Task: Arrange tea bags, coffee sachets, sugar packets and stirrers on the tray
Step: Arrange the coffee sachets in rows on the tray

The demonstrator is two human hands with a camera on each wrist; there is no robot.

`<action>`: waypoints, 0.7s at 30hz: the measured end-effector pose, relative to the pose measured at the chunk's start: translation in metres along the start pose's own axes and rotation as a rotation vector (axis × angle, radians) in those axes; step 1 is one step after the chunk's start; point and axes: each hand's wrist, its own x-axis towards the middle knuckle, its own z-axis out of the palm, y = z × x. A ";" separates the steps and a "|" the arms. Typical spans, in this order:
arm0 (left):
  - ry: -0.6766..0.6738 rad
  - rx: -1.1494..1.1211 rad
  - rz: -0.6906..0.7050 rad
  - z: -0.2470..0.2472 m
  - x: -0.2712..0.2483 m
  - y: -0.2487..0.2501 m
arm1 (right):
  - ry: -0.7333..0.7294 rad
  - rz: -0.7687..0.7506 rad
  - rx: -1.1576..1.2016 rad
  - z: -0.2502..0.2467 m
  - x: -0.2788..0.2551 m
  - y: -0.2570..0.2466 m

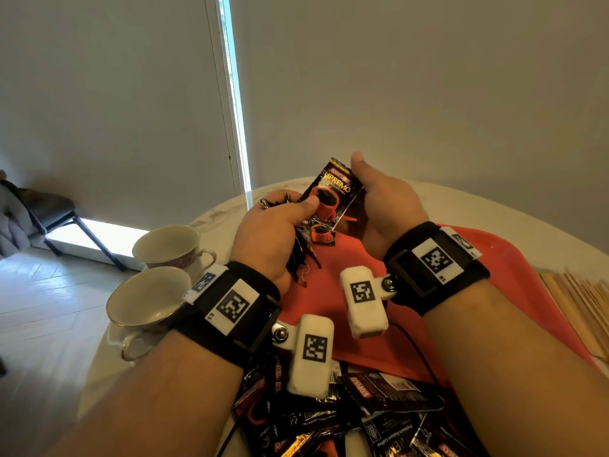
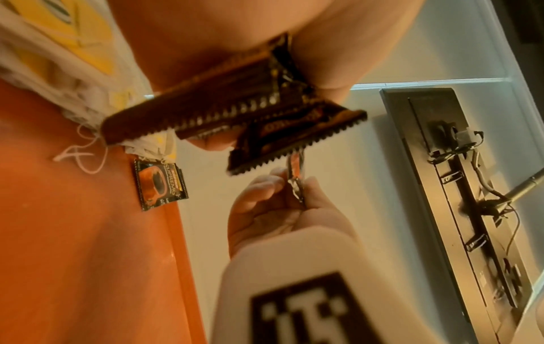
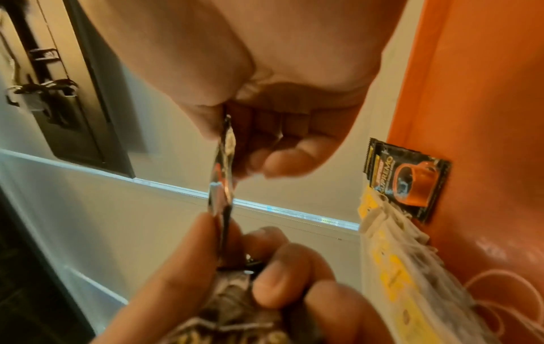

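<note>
A black and orange coffee sachet [image 1: 333, 192] is held upright above the red tray [image 1: 445, 291]. My left hand [image 1: 296, 209] grips a bunch of coffee sachets [image 2: 235, 111], its thumb pressing on this one's lower left corner. My right hand [image 1: 361, 183] pinches the sachet's right edge; the sachet shows edge-on [image 3: 224, 163] in the right wrist view. One coffee sachet [image 1: 324, 237] lies flat on the tray's far end. Next to it on the tray lie yellow and white tea bags [image 3: 391, 244], hidden by my hands in the head view.
A heap of loose coffee sachets [image 1: 379, 420] lies at the tray's near end. Two white teacups [image 1: 164, 249] stand on saucers to the left, near the table edge. Wooden stirrers [image 1: 580, 308] lie right of the tray. My wrist camera cables hang over the tray.
</note>
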 end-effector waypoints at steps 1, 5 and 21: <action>0.006 -0.019 -0.015 0.000 0.001 0.000 | -0.052 0.019 0.008 -0.001 -0.001 0.000; 0.062 -0.037 -0.024 -0.002 0.003 0.002 | -0.238 -0.048 -0.118 -0.006 -0.002 -0.001; 0.188 -0.123 -0.048 -0.005 0.004 0.009 | 0.095 0.294 -0.473 -0.022 0.043 0.035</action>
